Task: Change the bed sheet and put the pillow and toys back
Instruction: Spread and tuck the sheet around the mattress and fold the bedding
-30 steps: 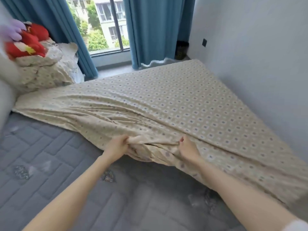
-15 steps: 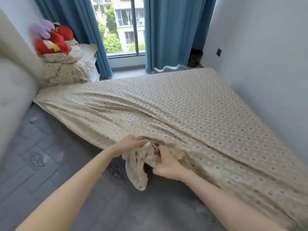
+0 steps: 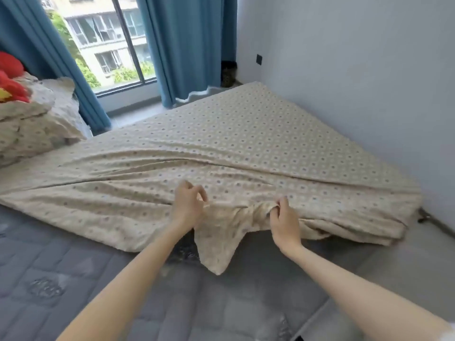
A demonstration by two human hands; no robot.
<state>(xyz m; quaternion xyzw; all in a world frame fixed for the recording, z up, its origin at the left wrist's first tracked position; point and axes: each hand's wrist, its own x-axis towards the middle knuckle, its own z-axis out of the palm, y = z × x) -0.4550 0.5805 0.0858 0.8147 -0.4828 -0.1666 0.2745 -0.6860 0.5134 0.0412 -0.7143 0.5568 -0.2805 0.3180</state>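
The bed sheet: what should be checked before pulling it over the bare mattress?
1. Right hand grips the bed sheet edge: ok.
2. Left hand has a hold: cannot tell, fingers curled at the edge.
3. Sheet flat: not ok, long folds cross it.
4. Grey mattress covered: not ok, near part bare.
5. Far corner by the wall covered: ok.

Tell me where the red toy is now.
In the head view, the red toy lies at the far left edge, on top of the pillows, left of the blue curtain.
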